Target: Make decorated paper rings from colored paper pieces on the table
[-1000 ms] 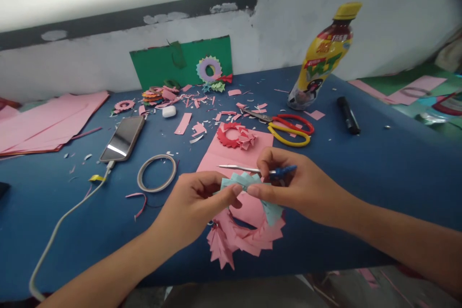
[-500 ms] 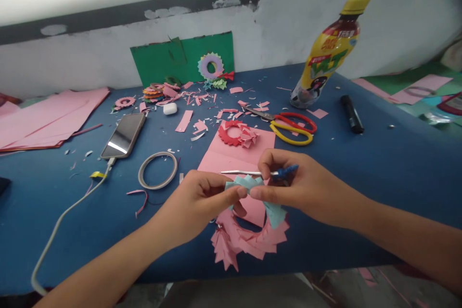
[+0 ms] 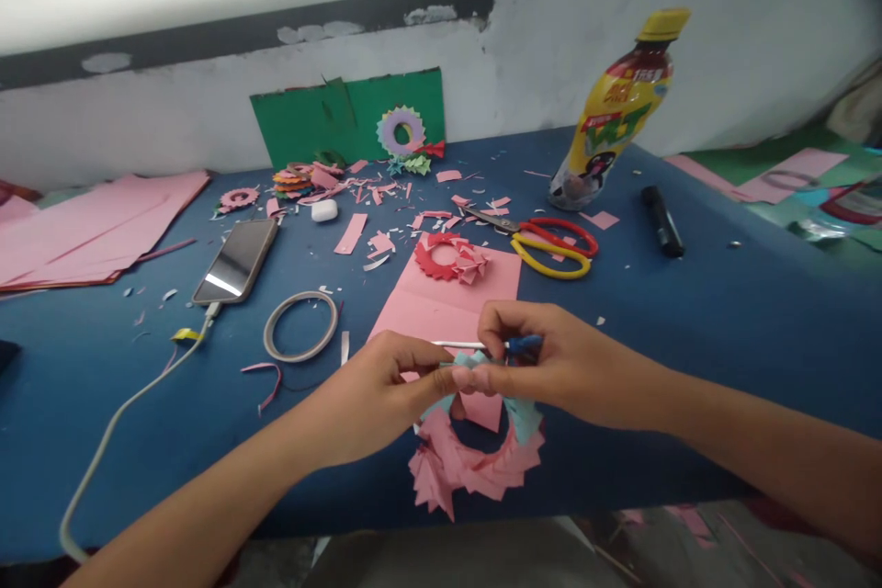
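A folded-paper ring (image 3: 475, 470), pink along the bottom and light blue along the top, hangs upright between my hands over the table's near edge. My left hand (image 3: 396, 386) pinches its light blue upper part between thumb and fingers. My right hand (image 3: 544, 367) closes on the same part, the two thumb tips meeting. Also in my right hand is a thin pointed tool (image 3: 526, 344) with a blue handle, its pale shaft pointing left above the ring. The fingers partly cover the light blue folds. Behind them lies a pink sheet (image 3: 441, 308) bearing a smaller red and pink paper ring (image 3: 437, 259).
Red-and-yellow-handled scissors (image 3: 551, 243), a black marker (image 3: 662, 220) and a leaning yellow bottle (image 3: 613, 115) stand or lie to the right. On the left are a tape roll (image 3: 268, 342), a phone (image 3: 236, 262) with its cable, and pink sheets (image 3: 158, 211). Paper scraps litter the back.
My right hand has shifted left and slightly down, bringing the thumbs together. The tool has moved left with it. More of the light blue paper is covered by the fingers.
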Demonstrator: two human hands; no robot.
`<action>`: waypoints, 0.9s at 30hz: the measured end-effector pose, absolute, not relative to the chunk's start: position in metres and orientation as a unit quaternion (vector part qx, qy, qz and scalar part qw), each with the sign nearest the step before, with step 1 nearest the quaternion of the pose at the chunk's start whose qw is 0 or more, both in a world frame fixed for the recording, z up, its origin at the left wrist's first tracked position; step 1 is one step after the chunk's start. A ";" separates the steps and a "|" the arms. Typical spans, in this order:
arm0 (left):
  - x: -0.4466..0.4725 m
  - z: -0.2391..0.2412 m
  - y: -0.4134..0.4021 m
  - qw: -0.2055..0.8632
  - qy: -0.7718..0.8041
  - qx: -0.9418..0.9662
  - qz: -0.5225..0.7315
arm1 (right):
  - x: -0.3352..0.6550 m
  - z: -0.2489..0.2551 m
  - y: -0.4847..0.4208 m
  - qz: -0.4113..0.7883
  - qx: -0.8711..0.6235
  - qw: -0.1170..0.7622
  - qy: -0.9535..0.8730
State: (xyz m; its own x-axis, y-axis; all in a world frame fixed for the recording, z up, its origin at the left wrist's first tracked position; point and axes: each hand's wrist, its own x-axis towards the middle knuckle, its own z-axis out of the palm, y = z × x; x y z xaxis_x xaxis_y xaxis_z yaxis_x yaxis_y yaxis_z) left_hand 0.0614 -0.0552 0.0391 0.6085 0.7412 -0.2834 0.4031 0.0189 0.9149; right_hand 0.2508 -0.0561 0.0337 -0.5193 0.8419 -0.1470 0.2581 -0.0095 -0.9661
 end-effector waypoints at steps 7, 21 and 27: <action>0.058 0.041 -0.054 0.636 0.434 0.621 0.148 | 0.253 0.029 -0.050 0.555 -0.426 0.355 -0.620; 0.045 0.039 -0.047 0.572 0.432 0.641 0.274 | 0.259 0.020 -0.036 0.505 -0.442 0.477 -0.568; 0.044 0.041 -0.048 0.510 0.458 0.685 0.246 | 0.268 0.031 -0.031 0.434 -0.462 0.425 -0.646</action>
